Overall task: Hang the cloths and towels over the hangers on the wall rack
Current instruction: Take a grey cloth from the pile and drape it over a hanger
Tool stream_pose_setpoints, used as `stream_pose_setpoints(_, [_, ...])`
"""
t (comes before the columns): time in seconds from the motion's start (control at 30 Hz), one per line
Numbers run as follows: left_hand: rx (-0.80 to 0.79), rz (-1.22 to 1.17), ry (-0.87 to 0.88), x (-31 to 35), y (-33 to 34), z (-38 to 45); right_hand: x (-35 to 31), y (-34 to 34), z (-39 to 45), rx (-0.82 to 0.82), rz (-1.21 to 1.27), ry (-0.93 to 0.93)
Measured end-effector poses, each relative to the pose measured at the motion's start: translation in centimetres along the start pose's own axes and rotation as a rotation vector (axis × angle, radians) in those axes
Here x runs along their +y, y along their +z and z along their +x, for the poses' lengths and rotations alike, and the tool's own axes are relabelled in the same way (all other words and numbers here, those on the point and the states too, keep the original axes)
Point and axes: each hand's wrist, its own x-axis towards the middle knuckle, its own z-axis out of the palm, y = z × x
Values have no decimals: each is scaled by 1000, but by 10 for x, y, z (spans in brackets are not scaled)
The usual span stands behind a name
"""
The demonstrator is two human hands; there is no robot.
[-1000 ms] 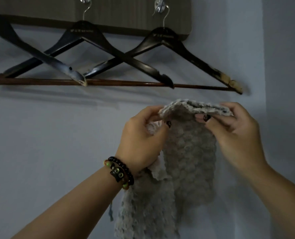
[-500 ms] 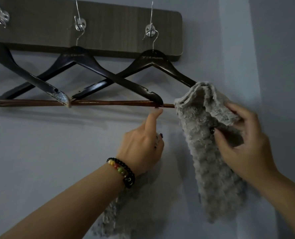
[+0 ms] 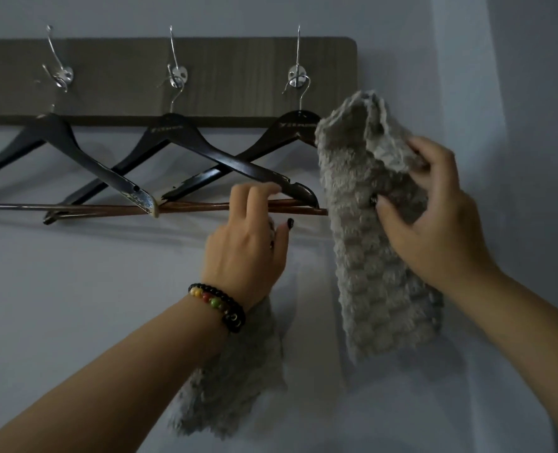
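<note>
Three dark hangers (image 3: 186, 148) hang from three metal hooks on the one wall rack (image 3: 205, 76), and none carries a cloth fully yet, so I judge the task barely begun. One grey towel (image 3: 369, 230) is all I can count; it is folded over the rightmost hanger's right arm, one part hanging in front, the other trailing low behind my left wrist. My right hand (image 3: 434, 217) pinches the towel's fold, fingers curled in. My left hand (image 3: 248, 237) rests its fingers on the hanger's crossbar (image 3: 205, 207); I cannot tell whether it grips.
</note>
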Motion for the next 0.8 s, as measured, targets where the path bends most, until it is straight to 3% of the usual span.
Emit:
stream_pose_setpoints(0.23, [-206,187,-219,-21,-9,24,18,27,60,-54,-237,59])
stream_pose_setpoints(0.37, [-357,312,-125,-32,-14,21,34,45,68,-144,-331,109])
stream_pose_setpoints(0.8, [-238,258,68,-60,-59,5,59,69,68,-85,-267,41])
